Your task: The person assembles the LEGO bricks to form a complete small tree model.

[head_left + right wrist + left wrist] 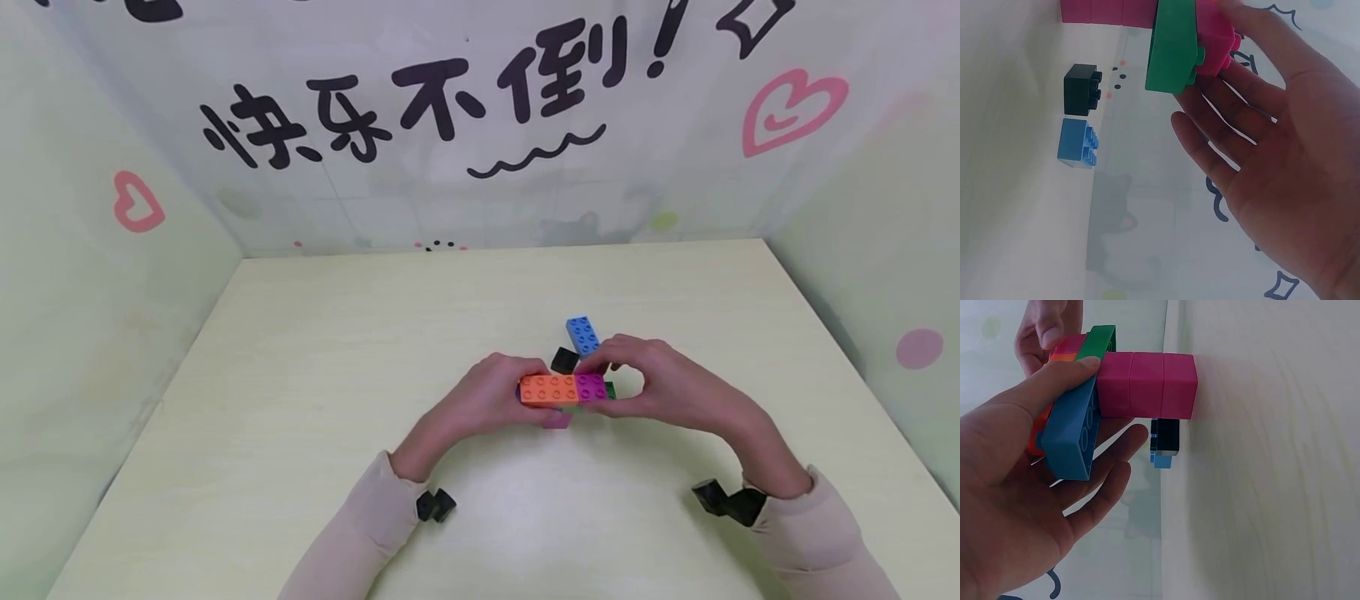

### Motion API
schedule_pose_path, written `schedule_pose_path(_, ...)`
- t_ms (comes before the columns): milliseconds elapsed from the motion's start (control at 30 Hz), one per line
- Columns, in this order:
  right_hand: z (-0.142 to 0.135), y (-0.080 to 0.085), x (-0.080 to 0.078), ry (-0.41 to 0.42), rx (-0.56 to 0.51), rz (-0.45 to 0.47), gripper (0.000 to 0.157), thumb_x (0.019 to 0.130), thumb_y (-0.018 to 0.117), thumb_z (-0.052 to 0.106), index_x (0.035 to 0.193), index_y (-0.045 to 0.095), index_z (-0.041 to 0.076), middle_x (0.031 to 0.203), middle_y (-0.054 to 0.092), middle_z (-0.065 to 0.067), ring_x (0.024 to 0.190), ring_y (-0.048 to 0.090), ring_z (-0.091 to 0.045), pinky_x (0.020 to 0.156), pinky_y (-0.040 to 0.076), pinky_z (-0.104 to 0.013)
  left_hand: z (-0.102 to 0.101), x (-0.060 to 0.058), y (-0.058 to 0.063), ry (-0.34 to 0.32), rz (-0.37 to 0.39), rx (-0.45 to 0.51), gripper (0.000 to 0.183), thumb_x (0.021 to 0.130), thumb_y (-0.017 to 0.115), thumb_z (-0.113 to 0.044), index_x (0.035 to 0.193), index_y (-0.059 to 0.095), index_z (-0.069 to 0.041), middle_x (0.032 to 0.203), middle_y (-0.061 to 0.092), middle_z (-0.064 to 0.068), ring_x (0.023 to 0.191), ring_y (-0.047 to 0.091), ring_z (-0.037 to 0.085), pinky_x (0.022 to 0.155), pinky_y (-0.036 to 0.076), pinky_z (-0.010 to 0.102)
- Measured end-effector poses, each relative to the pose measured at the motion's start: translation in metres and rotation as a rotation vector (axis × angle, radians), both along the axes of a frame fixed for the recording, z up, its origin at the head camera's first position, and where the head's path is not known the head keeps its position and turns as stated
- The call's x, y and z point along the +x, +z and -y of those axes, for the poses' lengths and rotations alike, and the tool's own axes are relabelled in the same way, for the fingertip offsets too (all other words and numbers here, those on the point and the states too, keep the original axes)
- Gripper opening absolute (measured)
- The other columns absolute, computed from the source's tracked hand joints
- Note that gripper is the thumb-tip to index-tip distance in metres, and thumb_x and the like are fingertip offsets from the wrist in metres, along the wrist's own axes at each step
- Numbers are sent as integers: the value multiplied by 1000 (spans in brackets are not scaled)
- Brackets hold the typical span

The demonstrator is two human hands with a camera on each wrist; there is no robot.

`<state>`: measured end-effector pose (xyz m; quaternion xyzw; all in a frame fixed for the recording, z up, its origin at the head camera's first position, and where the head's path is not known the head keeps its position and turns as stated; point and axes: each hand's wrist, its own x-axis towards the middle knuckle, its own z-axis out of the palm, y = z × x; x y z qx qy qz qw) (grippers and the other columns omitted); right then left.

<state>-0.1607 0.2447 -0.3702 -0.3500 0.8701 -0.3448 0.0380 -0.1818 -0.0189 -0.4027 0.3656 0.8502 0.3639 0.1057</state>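
Both hands hold a structure of toy building bricks over the table. Its base is a column of pink bricks (1146, 385). Across that lie a blue brick (1071, 437) and a green brick (1171, 53), topped by an orange brick (549, 390) and a magenta brick (591, 387). My left hand (498, 393) grips the left end, its thumb along the blue brick's edge and its other fingers on the far side. At the right end, my right hand (667, 385) pinches the magenta brick between thumb and fingers.
Just behind the structure, a black brick (565, 360) and a loose blue brick (582, 335) rest on the pale wooden table (360, 333). Printed walls (352, 204) enclose the table at the back and both sides. Small black devices sit at both wrists.
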Motion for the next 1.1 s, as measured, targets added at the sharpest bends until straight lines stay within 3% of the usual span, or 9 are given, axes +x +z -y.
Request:
schedule_pose_path(100, -2, 3, -4, -35, -29, -16, 33, 84, 80, 30, 114, 67, 26, 105, 64, 15, 94, 57, -8, 76, 50, -27, 0, 0, 0, 5, 4, -9, 30, 77, 84, -39, 91, 64, -21, 75, 60, -14, 67, 54, 7, 59, 45, 24)
schedule_pose_path(267, -1, 8, -17, -146, -37, -119, 30, 85, 78, 30, 113, 67, 25, 105, 64, 16, 92, 57, -6, 76, 49, -29, 0, 0, 2, 15, 28, -13, 31, 77, 83, -41, 91, 64, -21, 76, 61, -14, 68, 55, 7, 61, 47, 24)
schedule_pose_path(467, 2, 3, -32, -312, -38, -170, 33, 87, 77, 24, 117, 66, 13, 108, 66, 3, 91, 60, -16, 75, 51, -39, -1, 1, 3, 16, 25, -27, 32, 77, 84, -41, 94, 65, -20, 78, 62, -16, 69, 56, 6, 62, 47, 23)
schedule_pose_path(633, 2, -14, -46, -427, -55, -144, 35, 87, 77, 22, 118, 66, 9, 109, 67, -4, 92, 62, -26, 76, 51, -43, -1, 2, 2, 16, 15, -46, 32, 77, 84, -39, 95, 65, -20, 79, 61, -16, 70, 55, 5, 62, 47, 23)
schedule_pose_path(767, 2, -25, -55, -495, -4, -79, 38, 87, 76, 26, 119, 65, 7, 111, 66, -10, 92, 61, -28, 72, 51, -41, -1, 3, 3, 17, 19, -49, 32, 77, 84, -39, 94, 65, -19, 78, 61, -15, 69, 54, 6, 62, 46, 23)
schedule_pose_path(900, 4, -32, -59, -531, 64, 3, 45, 87, 75, 30, 122, 63, 5, 113, 65, -12, 93, 60, -27, 68, 51, -40, -1, 3, 3, 15, 15, -42, 32, 77, 84, -39, 94, 66, -20, 79, 61, -16, 70, 55, 5, 62, 46, 23)
schedule_pose_path(1100, 5, -42, -63, -530, 134, 82, 50, 85, 77, 32, 124, 62, 4, 114, 64, -12, 96, 60, -27, 74, 49, -43, -1, 3, 2, 22, 12, -45, 32, 77, 84, -40, 95, 65, -21, 80, 62, -17, 71, 55, 5, 63, 47, 23)
